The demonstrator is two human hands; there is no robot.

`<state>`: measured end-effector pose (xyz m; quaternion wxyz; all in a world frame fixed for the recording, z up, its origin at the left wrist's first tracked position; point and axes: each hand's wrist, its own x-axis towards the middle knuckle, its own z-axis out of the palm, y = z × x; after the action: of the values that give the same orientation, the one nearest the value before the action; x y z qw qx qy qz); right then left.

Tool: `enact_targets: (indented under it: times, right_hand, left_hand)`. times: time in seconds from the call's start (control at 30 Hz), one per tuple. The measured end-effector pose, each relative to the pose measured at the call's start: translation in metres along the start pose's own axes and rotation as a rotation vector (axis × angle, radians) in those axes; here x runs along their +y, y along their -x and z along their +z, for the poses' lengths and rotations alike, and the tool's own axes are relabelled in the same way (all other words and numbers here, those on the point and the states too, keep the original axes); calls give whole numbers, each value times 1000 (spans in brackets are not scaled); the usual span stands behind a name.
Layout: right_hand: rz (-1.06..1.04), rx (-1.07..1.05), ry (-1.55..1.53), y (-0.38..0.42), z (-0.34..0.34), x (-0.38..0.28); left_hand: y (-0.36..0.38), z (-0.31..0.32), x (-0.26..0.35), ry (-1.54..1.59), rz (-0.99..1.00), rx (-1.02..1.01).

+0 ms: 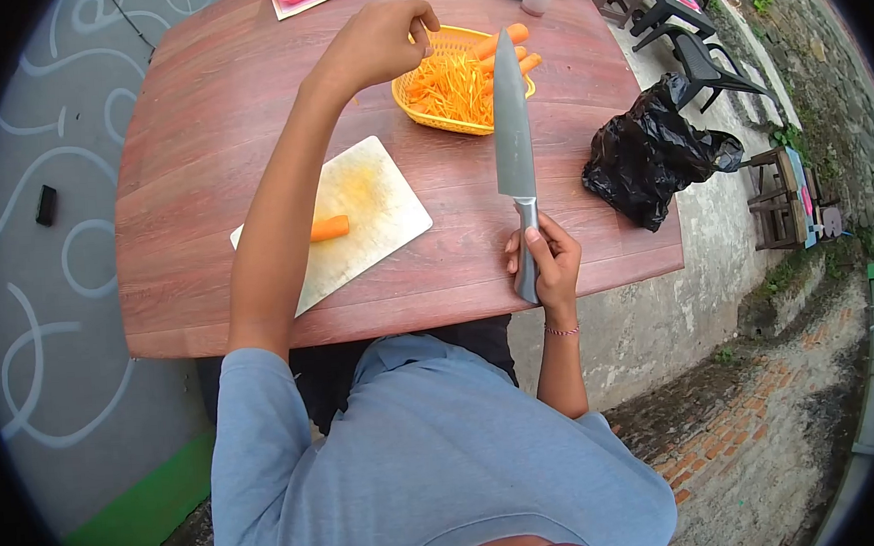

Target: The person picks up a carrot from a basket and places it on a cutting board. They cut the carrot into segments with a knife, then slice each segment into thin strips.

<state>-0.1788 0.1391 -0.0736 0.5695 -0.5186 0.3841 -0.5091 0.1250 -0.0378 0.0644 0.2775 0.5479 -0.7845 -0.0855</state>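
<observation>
The right hand (549,266) wraps a long silver metal knife (515,158), blade beyond its fingers; the left hand (383,44) curls, grasp unclear, near a yellow plastic basket (451,123).

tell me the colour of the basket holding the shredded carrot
The basket is yellow; it shows best in the head view.

No legible text in view

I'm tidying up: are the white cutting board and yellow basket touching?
Apart: the head view shows reddish tabletop between the cutting board and the basket.
</observation>
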Motion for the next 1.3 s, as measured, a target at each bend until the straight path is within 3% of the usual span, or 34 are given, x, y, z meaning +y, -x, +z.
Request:
enact_targets:
  times: [0.07,0.17,0.23,0.43,0.53,0.6,0.73,0.93,1.13,1.3]
  right_hand:
    - [3,4,3,-1,1,0]
    - [5,15,20,-1,1,0]
    - [10,23,34,0,1,0]
    - [15,-15,102,1,4,2]
    - [34,-35,156,2,4,1]
    - [15,-62,202,2,3,2]
    - [8,-90,175,0,4,0]
    - [38,-96,234,3,16,-4]
    - [241,-289,525,19,77,-40]
    - [102,-362,736,14,95,-36]
  left_hand:
    - [0,-9,1,58,52,72]
    - [11,-22,7,16,-65,-27]
    - [35,-25,-1,167,47,72]
    - [167,-40,-19,214,-197,-178]
    - [235,-17,-24,45,-144,-101]
    - [259,-8,-19,54,-311,-109]
    - [277,6,-24,-11,-342,95]
    - [274,22,-26,24,-335,128]
    - [261,50,-13,-19,-236,299]
    - [265,54,-15,-21,-234,369]
